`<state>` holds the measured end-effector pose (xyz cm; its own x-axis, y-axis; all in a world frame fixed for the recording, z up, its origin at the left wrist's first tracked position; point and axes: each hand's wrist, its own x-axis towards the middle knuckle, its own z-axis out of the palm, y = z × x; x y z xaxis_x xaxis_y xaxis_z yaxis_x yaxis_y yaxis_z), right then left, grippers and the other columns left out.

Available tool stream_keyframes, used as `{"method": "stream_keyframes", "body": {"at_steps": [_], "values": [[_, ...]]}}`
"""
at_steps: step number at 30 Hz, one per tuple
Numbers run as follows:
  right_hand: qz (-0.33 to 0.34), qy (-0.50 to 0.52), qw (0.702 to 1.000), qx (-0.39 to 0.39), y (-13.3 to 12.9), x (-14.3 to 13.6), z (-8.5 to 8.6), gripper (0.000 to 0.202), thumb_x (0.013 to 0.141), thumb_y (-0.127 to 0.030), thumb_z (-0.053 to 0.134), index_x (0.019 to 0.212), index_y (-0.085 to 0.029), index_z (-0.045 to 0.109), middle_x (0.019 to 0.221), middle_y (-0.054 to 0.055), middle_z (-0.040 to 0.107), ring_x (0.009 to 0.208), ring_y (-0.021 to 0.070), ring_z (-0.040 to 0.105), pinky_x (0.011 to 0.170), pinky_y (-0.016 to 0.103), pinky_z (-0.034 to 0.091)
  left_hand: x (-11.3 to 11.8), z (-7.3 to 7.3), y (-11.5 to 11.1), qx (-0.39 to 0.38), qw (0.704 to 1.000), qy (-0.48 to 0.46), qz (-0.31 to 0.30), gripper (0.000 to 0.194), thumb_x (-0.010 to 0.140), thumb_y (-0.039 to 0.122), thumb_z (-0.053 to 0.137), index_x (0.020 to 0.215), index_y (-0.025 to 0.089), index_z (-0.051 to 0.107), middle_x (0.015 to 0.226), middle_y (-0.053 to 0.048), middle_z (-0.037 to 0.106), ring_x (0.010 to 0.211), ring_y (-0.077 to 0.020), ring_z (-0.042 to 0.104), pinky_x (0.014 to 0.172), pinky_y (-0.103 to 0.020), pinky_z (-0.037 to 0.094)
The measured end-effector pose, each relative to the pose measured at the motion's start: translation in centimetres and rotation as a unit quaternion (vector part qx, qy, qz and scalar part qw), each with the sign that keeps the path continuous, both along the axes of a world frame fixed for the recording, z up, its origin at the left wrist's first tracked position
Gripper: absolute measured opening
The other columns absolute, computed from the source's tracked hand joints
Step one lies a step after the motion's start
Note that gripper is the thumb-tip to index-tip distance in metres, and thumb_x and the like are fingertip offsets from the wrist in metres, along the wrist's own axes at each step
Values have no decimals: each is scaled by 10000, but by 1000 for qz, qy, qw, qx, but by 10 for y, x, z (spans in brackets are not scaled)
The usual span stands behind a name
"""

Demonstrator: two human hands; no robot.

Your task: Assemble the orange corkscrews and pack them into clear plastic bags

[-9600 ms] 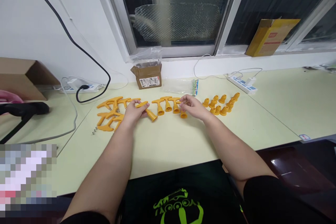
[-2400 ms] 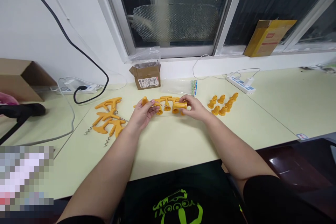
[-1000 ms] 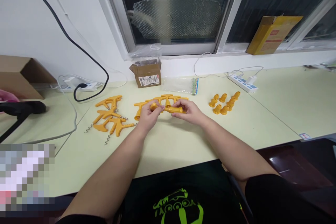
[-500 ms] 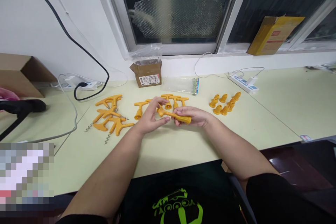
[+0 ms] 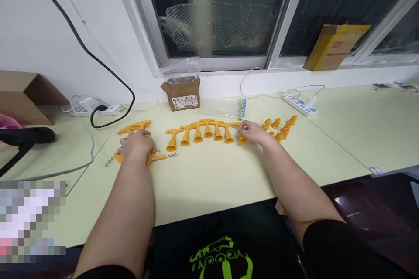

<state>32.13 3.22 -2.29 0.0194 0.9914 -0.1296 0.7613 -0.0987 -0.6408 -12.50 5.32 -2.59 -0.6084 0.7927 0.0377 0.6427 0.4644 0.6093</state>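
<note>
Several yellow T-handled corkscrews (image 5: 158,158) with bare metal spirals lie in a loose pile on the left of the table. My left hand (image 5: 135,144) is over this pile, fingers apart and reaching down among the handles; its fingertips are partly hidden. In the middle, several corkscrews with bell-shaped yellow covers (image 5: 208,130) form a curved row. At the row's right end my right hand (image 5: 252,131) pinches the handle of another covered corkscrew (image 5: 242,141), whose bell end rests at the table. Loose yellow bell covers (image 5: 284,130) sit just right of that hand.
Behind the row are a small open cardboard box (image 5: 183,93) and a clear plastic bag (image 5: 224,108). Power strips stand at the left (image 5: 108,109) and right (image 5: 301,105) near the wall. A black cable (image 5: 111,69) hangs at the left.
The covered corkscrew that was between both hands is now at the row's right end in my right hand. My left hand has let go of it and moved left to the pile.
</note>
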Motion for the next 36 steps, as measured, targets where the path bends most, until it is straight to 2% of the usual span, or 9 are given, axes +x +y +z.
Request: {"method": "stream_keyframes", "body": {"at_steps": [6,9,11,15,18,24,31,34,36], "values": [[40,-40,998,10,-3,-18,-7,130,857,-312,674,960,-241,641,944,15,728,786,163,649,703,267,447,0,1,-3,53,998,-28,15,279,579,50,754,669,187,528,883,-108,578,1288,-498,429,1016,-707,308],[51,-57,996,43,-3,-19,-9,235,896,-372,659,1091,-241,663,1087,58,715,905,189,668,790,288,476,0,3,-9,104,994,-24,17,237,726,102,714,895,200,577,930,-94,597,1235,-427,483,946,-571,403],[39,-69,994,69,-3,-16,-6,304,914,-426,640,1156,-244,664,1199,89,684,973,215,673,852,322,491,2,6,-14,177,984,-7,16,365,805,122,677,1134,219,553,1001,-86,616,1162,-358,532,925,-510,427],[-59,-125,983,124,-3,8,9,337,908,-474,619,1160,-259,680,1272,105,659,1106,297,649,970,442,469,14,12,-19,382,923,-10,-40,451,907,136,631,1311,232,454,1093,-59,644,1066,-243,581,931,-418,463],[-170,-171,964,110,-3,39,22,327,894,-465,604,1132,-260,694,1166,96,706,1161,342,615,1027,563,392,31,14,-15,441,883,-136,-83,386,899,159,659,1237,229,484,1023,-40,648,959,-189,615,762,-301,511],[-220,-171,960,15,1,74,25,253,850,-437,648,961,-215,697,905,84,727,1011,307,653,1000,564,324,82,20,-17,346,828,-421,-134,464,768,170,667,1160,295,453,973,37,609,495,-51,478,431,-173,343],[-186,-188,964,-7,4,56,22,134,726,-296,751,820,-232,679,850,53,715,965,291,661,993,532,349,126,20,-34,217,800,-523,-200,374,696,216,727,1038,205,577,794,29,549,496,-63,469,404,-166,270],[-172,-174,969,38,1,48,23,152,669,-228,739,810,-220,683,779,35,676,900,276,642,977,507,377,132,16,-36,182,776,-557,-235,268,693,235,754,913,153,624,804,-3,558,556,-65,492,431,-168,303],[-146,-103,974,141,-2,41,23,179,682,-231,705,859,-217,678,773,23,646,837,243,612,893,435,430,134,14,-37,174,765,-570,-245,235,712,256,761,855,152,607,837,-20,583,580,-66,500,447,-172,319]]}}
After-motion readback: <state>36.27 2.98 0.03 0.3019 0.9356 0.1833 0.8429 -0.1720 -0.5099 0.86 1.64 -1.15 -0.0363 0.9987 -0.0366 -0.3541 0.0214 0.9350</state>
